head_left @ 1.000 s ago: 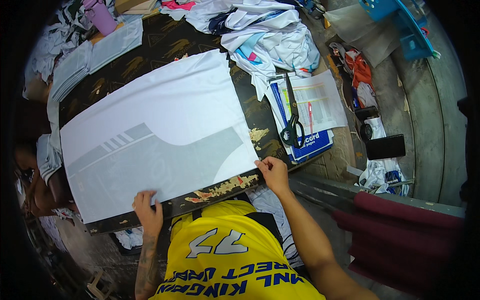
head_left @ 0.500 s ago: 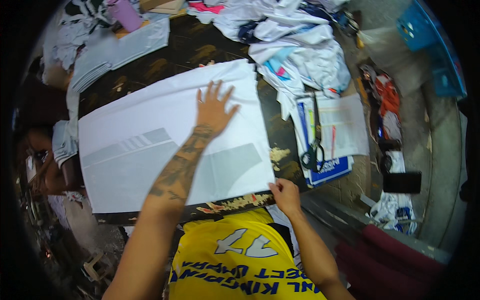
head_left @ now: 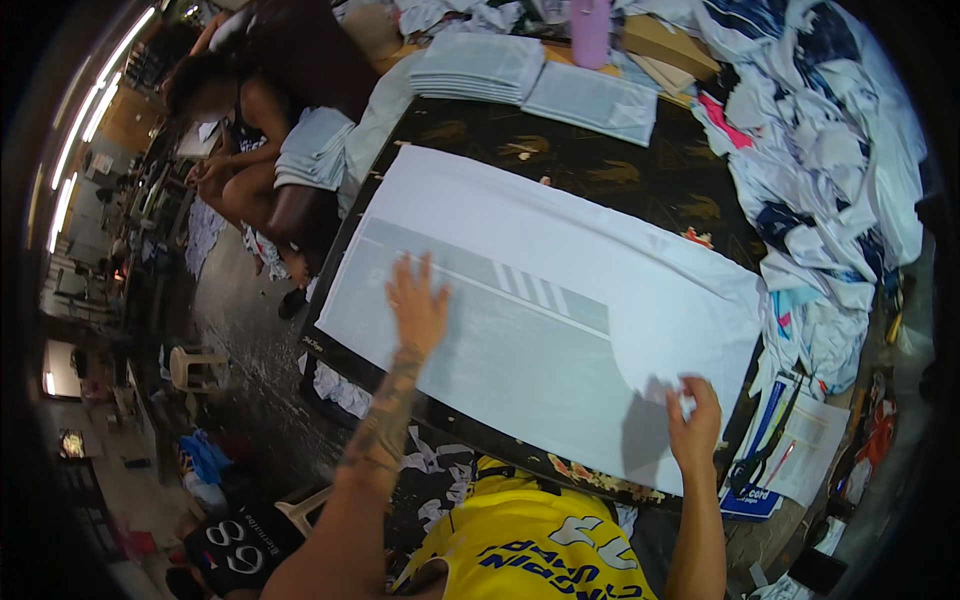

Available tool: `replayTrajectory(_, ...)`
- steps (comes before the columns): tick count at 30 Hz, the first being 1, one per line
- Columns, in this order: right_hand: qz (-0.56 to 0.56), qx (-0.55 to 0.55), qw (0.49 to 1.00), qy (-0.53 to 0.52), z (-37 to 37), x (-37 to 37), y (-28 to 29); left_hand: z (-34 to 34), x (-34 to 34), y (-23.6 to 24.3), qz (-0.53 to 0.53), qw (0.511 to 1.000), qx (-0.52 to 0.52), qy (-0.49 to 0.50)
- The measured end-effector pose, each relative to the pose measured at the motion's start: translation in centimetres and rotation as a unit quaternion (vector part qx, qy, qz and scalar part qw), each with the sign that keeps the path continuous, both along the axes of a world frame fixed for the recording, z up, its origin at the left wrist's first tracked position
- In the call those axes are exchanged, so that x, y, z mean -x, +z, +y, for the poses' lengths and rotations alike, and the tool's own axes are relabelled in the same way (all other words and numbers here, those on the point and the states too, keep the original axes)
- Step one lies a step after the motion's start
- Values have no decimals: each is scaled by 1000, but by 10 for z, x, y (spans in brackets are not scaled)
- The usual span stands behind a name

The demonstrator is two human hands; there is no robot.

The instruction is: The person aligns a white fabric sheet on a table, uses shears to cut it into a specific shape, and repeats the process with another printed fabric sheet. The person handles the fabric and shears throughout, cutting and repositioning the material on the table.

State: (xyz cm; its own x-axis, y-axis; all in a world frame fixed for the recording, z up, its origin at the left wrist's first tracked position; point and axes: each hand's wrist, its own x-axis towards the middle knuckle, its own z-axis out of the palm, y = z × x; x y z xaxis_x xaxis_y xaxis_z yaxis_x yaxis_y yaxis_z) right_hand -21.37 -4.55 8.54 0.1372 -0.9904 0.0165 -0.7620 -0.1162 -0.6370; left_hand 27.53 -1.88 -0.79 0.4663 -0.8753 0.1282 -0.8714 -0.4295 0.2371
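A wide sheet of white cloth (head_left: pixel 560 230) lies spread over the dark table, with a pale grey printed panel (head_left: pixel 500 360) showing on it, crossed by white slanted stripes. My left hand (head_left: pixel 415 305) is open, fingers spread, at the left part of the panel; a slight blur hides whether it presses down. Over the right end of the cloth is my right hand (head_left: pixel 693 425), its fingers curled toward the thumb. A whitish spot shows among those fingers, too small to name. The hand's shadow falls on the cloth beside it.
Folded grey-white stacks (head_left: pixel 480 65) and a pink bottle (head_left: pixel 590 35) stand along the far edge. A heap of white cloth (head_left: pixel 840 130) covers the right side. Black scissors (head_left: pixel 752 465) lie on papers (head_left: pixel 812 450) at right. A person (head_left: pixel 250 130) sits at far left.
The view has swung left. My left hand has moved from the cloth's upper middle to its left part. My right hand has left the near right corner and now is over the cloth.
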Motion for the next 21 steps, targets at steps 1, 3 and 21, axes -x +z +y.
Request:
replayTrajectory(1, 27, 65, 996, 63, -23, -33, -5, -6, -39, -1, -42, 998, 56, -5)
replayTrajectory(3, 92, 94, 983, 127, -66, -95, -18, -34, -104, -1, -54, 995, 87, -16)
replayTrajectory(21, 78, -288, 953, 60, 80, -163, -4, 158, -269, 11, 188, 959, 154, 144)
